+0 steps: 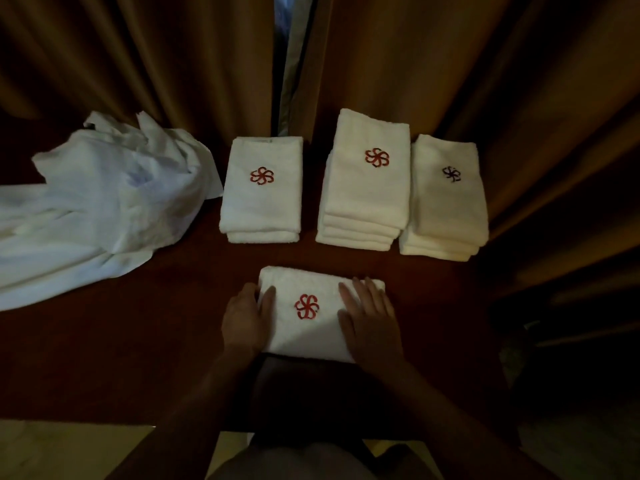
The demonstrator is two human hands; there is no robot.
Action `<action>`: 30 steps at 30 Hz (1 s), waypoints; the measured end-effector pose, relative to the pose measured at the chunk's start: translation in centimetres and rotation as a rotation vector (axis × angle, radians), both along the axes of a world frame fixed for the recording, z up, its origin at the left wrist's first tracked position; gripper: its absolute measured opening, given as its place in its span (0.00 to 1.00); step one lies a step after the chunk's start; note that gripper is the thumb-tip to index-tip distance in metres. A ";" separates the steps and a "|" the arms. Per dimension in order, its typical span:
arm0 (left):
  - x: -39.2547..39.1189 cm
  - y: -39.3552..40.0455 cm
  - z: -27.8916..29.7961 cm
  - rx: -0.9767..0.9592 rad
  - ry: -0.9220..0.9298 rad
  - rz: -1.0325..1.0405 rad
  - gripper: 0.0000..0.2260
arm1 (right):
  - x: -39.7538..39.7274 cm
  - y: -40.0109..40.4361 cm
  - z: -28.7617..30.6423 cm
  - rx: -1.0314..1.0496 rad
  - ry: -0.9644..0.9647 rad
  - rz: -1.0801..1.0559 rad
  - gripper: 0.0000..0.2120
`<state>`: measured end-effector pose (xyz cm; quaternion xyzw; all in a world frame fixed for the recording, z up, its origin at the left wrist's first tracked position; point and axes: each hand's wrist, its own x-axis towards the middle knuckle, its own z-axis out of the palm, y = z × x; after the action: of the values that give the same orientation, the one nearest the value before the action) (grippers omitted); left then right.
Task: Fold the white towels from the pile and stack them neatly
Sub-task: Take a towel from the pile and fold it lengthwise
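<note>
A: Where is the towel being worked on?

B: A folded white towel (pixel 311 315) with a red flower emblem (pixel 306 306) lies low in the middle of the frame, on the dark red table (pixel 138 358).

A: And the hands?

B: The left hand (pixel 246 315) grips the towel's left edge, thumb on top and fingers curled under it. The right hand (pixel 369 318) lies flat on the right part, fingers straight and slightly spread.

A: The rest of the towels?

B: Three stacks stand side by side above it: a low stack (pixel 262 192) at centre, a taller stack (pixel 367 185) to its right, and a right-hand stack (pixel 446 199) with a dark emblem touching that one. The unfolded pile (pixel 97 206) sprawls at the left. Brown curtains (pixel 485 64) hang across the top.
</note>
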<state>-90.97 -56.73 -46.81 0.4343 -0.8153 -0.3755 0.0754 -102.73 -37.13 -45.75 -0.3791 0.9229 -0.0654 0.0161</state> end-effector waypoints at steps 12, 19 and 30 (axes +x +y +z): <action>-0.2 -1.4 0.4 -0.045 0.039 -0.083 0.12 | 1.2 -0.6 0.9 0.084 -0.019 -0.047 0.27; -0.5 -1.3 0.7 0.037 0.031 0.007 0.16 | 1.5 -1.2 1.6 0.113 0.020 -0.060 0.29; 0.3 -2.6 2.0 0.124 -0.021 0.156 0.24 | 1.2 -2.3 3.2 0.399 -0.096 -0.217 0.37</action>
<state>-90.70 -59.35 -44.83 0.5042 -0.7550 -0.4136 0.0689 -101.57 -39.48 -42.55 -0.2636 0.9511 0.0989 0.1274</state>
